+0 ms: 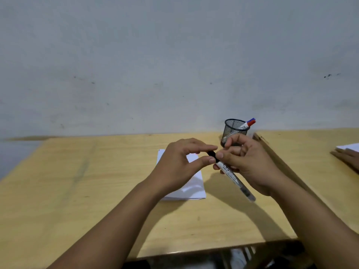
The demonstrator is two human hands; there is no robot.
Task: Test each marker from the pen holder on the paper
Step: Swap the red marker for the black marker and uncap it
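Observation:
A black-capped white marker (232, 176) is held above the table, slanting down to the right. My right hand (250, 164) grips its barrel. My left hand (180, 166) pinches the black cap (212, 155) between thumb and forefinger. Below my hands lies a small stack of white paper (191, 188), partly hidden by my left hand. A black mesh pen holder (234, 131) stands at the back of the table, just beyond my right hand. Two markers lean out of it to the right, one with a red cap (249, 124) and one with a blue cap (252, 120).
The yellow wooden table (93, 181) meets a grey wall at the back. A brown board (279, 162) slants across the table on the right. Another person's hand (349, 158) and white sheets (347, 147) lie at the far right edge.

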